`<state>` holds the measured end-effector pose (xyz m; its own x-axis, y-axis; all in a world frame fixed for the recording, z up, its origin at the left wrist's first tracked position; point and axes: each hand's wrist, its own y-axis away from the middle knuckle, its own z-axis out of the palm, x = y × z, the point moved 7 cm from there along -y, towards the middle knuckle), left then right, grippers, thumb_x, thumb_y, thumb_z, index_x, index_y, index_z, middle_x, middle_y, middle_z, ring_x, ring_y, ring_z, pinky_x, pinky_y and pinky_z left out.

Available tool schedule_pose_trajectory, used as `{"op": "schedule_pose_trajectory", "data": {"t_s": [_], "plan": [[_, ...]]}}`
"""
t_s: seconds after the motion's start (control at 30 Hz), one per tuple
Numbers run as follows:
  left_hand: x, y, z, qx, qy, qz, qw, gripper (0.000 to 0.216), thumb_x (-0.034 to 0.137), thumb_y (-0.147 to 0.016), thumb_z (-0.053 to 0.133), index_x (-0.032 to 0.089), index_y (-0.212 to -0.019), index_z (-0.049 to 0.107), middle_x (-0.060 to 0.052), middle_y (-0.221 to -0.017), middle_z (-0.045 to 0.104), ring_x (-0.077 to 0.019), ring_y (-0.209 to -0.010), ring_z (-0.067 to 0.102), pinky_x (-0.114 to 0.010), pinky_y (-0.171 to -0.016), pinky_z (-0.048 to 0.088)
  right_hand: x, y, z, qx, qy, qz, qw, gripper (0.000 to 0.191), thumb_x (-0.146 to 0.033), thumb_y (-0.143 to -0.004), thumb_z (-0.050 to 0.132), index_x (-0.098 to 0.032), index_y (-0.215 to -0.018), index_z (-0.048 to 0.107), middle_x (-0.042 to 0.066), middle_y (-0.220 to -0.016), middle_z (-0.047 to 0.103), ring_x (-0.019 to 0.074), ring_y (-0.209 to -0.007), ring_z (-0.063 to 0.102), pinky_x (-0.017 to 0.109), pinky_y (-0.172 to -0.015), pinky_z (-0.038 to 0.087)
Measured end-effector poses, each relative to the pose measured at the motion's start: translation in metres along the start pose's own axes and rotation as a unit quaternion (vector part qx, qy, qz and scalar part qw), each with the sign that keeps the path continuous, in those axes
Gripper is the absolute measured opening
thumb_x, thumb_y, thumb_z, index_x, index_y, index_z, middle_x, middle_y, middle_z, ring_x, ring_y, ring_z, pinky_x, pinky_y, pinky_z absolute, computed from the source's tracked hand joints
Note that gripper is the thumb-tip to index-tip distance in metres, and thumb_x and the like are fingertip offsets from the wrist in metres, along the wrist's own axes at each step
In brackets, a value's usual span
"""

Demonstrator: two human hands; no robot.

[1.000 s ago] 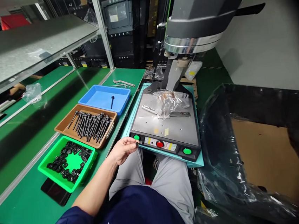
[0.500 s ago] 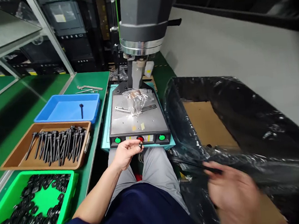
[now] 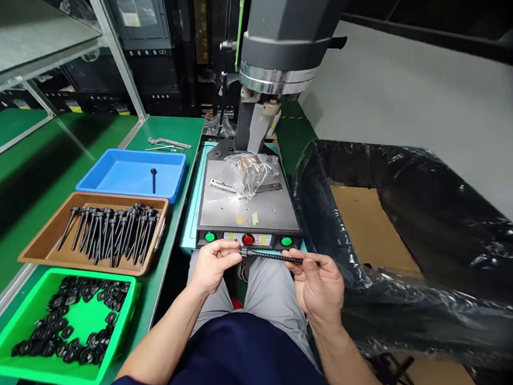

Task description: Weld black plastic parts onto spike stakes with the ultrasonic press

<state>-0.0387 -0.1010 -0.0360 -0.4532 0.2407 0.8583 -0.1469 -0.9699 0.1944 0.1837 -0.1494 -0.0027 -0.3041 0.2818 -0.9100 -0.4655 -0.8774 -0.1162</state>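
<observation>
Two hands, one black rod, held over the lap at the near edge of the machine.

The left hand (image 3: 216, 266) pinches the left end of the black rod (image 3: 269, 256) with thumb and fingertips closed on it, and the right hand (image 3: 320, 283) grips the right end the same way, so the rod lies almost level between them, just near of the machine (image 3: 248, 202) and its three buttons: two green ones (image 3: 210, 237) and one red one (image 3: 248, 239). On the desk (image 3: 159, 126) to the left stand three trays: the far blue tray (image 3: 118, 172) holds one single pin (image 3: 154, 180), the brown tray (image 3: 44, 252) a bundle of like rods too many to count, and the near green tray (image 3: 69, 373) a heap of small black parts. One clear bag (image 3: 249, 169) lies on the machine's plate, and one box lined with black film (image 3: 422, 213) stands to the right.
</observation>
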Motion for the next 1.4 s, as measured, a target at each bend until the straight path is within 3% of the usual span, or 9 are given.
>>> {"op": "schedule_pose_trajectory", "data": {"t_s": [0.17,0.3,0.47,0.6,0.8,1.0,1.17,1.27,1.4], "plan": [[0.003,-0.007,-0.004,0.003,-0.029,0.010,1.000,0.034,0.026,-0.053,0.090,0.016,-0.082,0.075,-0.006,-0.086,0.074,-0.0166,-0.077,0.067,-0.031,-0.079,0.053,0.018,-0.002,-0.014,-0.061,0.066,0.031,0.995,0.023,-0.036,-0.076,0.079,-0.018,-0.087,0.069,0.008,-0.091,0.076,0.0233,-0.076,0.074,0.035,-0.066,0.064],[0.005,-0.010,-0.004,-0.004,-0.068,0.005,0.998,0.033,0.026,-0.054,0.089,0.017,-0.083,0.076,-0.006,-0.085,0.074,-0.0178,-0.079,0.068,-0.032,-0.080,0.053,0.037,-0.003,-0.028,-0.141,0.177,0.071,0.971,0.027,-0.039,-0.079,0.075,-0.018,-0.096,0.073,0.005,-0.072,0.074,0.0243,-0.073,0.074,0.037,-0.069,0.063],[0.013,-0.012,0.004,-0.043,-0.118,0.032,0.992,0.026,0.026,-0.058,0.087,0.018,-0.081,0.078,-0.008,-0.090,0.073,-0.0208,-0.087,0.067,-0.035,-0.083,0.052,0.050,-0.002,-0.034,-0.150,0.151,0.091,0.973,0.027,-0.042,-0.078,0.075,-0.020,-0.093,0.073,0.002,-0.061,0.069,0.0231,-0.071,0.073,0.037,-0.070,0.061],[0.026,-0.013,0.014,-0.051,-0.181,0.103,0.977,0.019,0.029,-0.068,0.081,0.022,-0.085,0.078,-0.009,-0.096,0.072,-0.0231,-0.096,0.066,-0.038,-0.091,0.050,0.065,0.007,-0.025,-0.166,0.110,0.150,0.968,0.030,-0.045,-0.077,0.075,-0.019,-0.091,0.069,0.007,-0.075,0.074,0.0201,-0.064,0.071,0.032,-0.058,0.057],[0.017,-0.019,0.037,-0.054,-0.208,0.119,0.969,0.012,0.032,-0.075,0.075,0.021,-0.080,0.076,-0.010,-0.099,0.073,-0.0243,-0.098,0.066,-0.038,-0.090,0.050,0.085,0.022,0.016,-0.297,0.074,0.243,0.921,0.035,-0.048,-0.085,0.067,-0.018,-0.102,0.065,0.010,-0.093,0.073,0.0196,-0.083,0.069,0.034,-0.077,0.054],[-0.012,-0.035,0.052,-0.089,-0.265,0.125,0.952,0.011,0.029,-0.076,0.074,0.019,-0.080,0.076,-0.011,-0.101,0.073,-0.0234,-0.101,0.065,-0.037,-0.097,0.046,0.092,-0.010,0.030,-0.215,0.050,0.233,0.947,0.041,-0.056,-0.089,0.057,-0.016,-0.098,0.063,-0.004,-0.052,0.050,0.0091,-0.045,0.044,0.020,-0.042,0.033],[-0.046,-0.086,0.044,0.008,-0.020,-0.066,0.998,0.020,0.023,-0.073,0.078,0.012,-0.089,0.071,-0.011,-0.096,0.073,-0.0179,-0.083,0.070,-0.028,-0.082,0.056,0.091,-0.075,0.024,-0.110,0.014,0.190,0.976,0.044,-0.054,-0.075,0.074,-0.019,-0.099,0.061,-0.001,-0.070,0.062,0.0085,-0.049,0.046,0.020,-0.043,0.034],[-0.063,-0.118,0.052,0.060,0.187,-0.190,0.962,0.014,0.020,-0.083,0.069,0.007,-0.088,0.065,-0.016,-0.096,0.071,-0.0163,-0.082,0.071,-0.024,-0.078,0.058,0.084,-0.123,0.029,-0.066,-0.011,0.155,0.986,0.051,-0.050,-0.067,0.080,-0.020,-0.105,0.061,0.001,-0.078,0.067,0.0107,-0.058,0.054,0.023,-0.051,0.043],[-0.064,-0.151,0.069,0.078,0.361,-0.210,0.905,0.022,0.026,-0.091,0.058,0.005,-0.097,0.060,-0.019,-0.099,0.070,-0.0204,-0.085,0.073,-0.027,-0.074,0.062,0.082,-0.171,0.048,-0.073,-0.030,0.151,0.985,0.054,-0.045,-0.060,0.084,-0.020,-0.103,0.063,0.002,-0.082,0.069,0.0144,-0.070,0.062,0.028,-0.066,0.051]]}}
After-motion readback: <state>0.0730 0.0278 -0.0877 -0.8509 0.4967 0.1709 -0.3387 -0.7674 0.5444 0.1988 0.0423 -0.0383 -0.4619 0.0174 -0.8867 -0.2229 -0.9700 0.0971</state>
